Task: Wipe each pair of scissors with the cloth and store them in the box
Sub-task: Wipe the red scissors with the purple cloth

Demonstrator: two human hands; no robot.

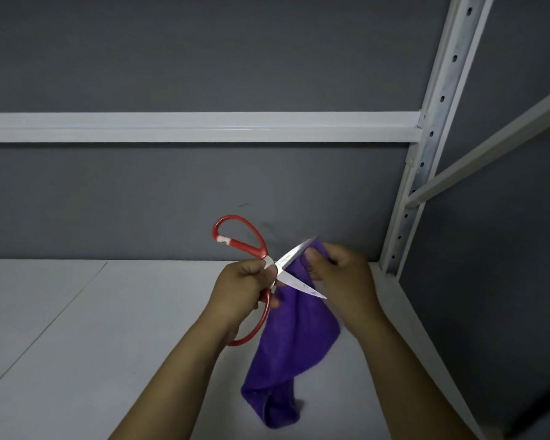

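head view: above the white bench (pixel 77 328), the left hand (pixel 245 287) grips the red scissors (pixel 254 249) near the pivot, blades spread. the right hand (pixel 340 274) pinches the limp purple cloth (pixel 286 350) over the upper blade. stiff, sharp steel: safest held by the handles.

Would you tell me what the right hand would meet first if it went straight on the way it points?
Probably the red scissors: the right hand, pinching the purple cloth, points left toward the open blades, with the left hand just beyond. Depth is unclear.
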